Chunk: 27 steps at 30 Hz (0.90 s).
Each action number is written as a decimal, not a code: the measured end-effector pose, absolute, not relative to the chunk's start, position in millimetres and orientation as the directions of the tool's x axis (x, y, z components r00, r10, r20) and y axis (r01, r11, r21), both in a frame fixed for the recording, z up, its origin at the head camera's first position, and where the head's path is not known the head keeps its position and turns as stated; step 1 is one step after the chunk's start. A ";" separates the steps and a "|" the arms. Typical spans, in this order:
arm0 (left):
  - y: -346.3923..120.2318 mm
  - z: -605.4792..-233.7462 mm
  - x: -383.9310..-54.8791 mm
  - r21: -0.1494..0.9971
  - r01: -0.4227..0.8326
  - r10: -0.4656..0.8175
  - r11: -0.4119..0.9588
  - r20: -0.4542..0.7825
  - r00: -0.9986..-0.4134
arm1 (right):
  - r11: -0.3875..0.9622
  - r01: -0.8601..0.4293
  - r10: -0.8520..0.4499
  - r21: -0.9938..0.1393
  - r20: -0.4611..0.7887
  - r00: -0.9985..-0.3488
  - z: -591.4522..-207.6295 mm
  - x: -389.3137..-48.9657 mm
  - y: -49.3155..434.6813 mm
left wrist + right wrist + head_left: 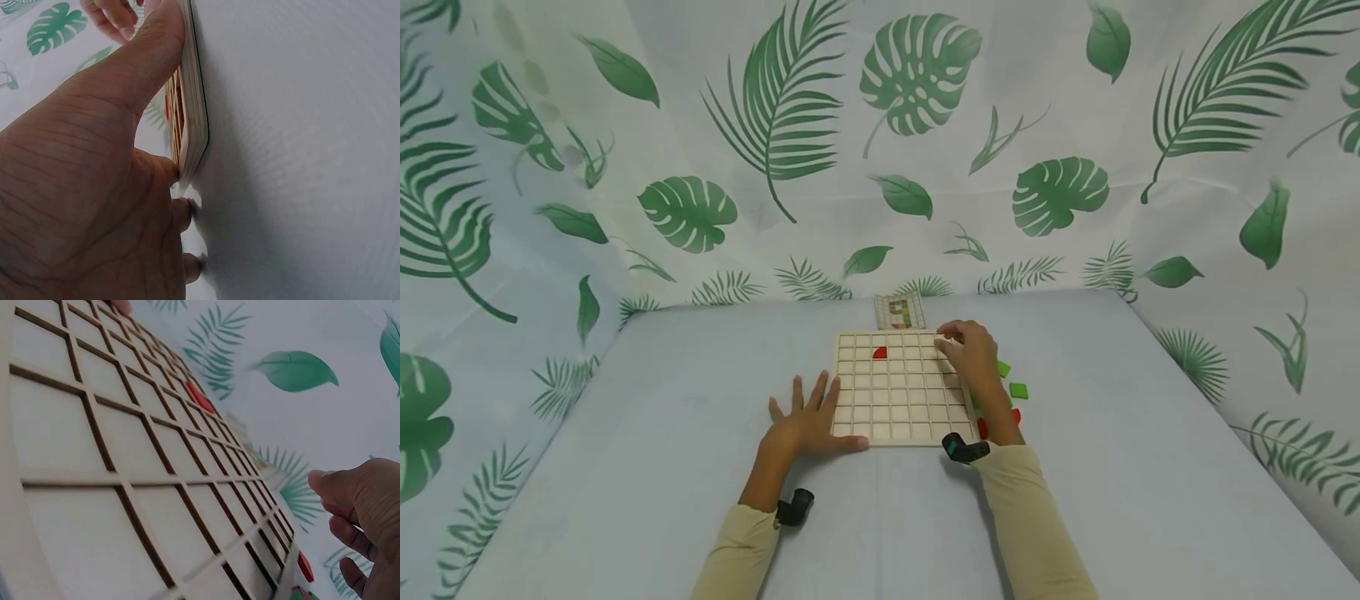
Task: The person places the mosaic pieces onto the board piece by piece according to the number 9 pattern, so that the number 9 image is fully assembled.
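A wooden grid board [891, 396] of square cells lies on the table. One red quarter-round piece [881, 353] sits in a cell toward its far side. My left hand [805, 429] spreads its fingers at the board's left edge, the thumb stretched along the near edge; the left wrist view shows that thumb against the board's rim [195, 103]. Over the board's far right corner hovers my right hand [976, 358], fingers loosely bent. In the right wrist view nothing shows between the thumb and fingers of this hand [369, 519].
Right of the board lie several loose pieces, among them a green square [1018, 390] and a red piece [982, 428], partly behind the right forearm. A card with a coloured grid pattern [900, 310] stands just beyond the board. Leaf-printed cloth [820, 242] walls the table's back and sides.
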<state>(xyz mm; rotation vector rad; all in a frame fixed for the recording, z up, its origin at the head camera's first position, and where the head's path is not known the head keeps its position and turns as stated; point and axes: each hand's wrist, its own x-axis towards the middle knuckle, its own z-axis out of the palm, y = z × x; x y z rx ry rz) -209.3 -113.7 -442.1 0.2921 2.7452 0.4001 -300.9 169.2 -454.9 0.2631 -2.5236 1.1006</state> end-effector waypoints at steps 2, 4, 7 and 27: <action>-113.0 -443.0 -208.5 0.315 0.152 0.252 0.937 -0.309 -0.917 | 0.693 -0.287 0.002 -0.661 0.399 -0.917 -454.0 -298.6 176.8; -112.5 -443.4 -207.9 0.314 0.152 0.251 0.937 -0.307 -0.918 | 0.709 -0.259 0.025 -0.656 0.390 -0.920 -453.2 -296.9 184.2; -111.9 -443.4 -207.7 0.315 0.148 0.247 0.938 -0.303 -0.921 | 0.726 -0.217 0.054 -0.652 0.369 -0.928 -452.8 -295.7 195.0; -112.4 -440.1 -207.5 0.331 0.142 0.249 0.933 -0.309 -0.918 | 0.791 0.091 0.166 -0.605 0.070 -0.984 -461.6 -291.0 227.9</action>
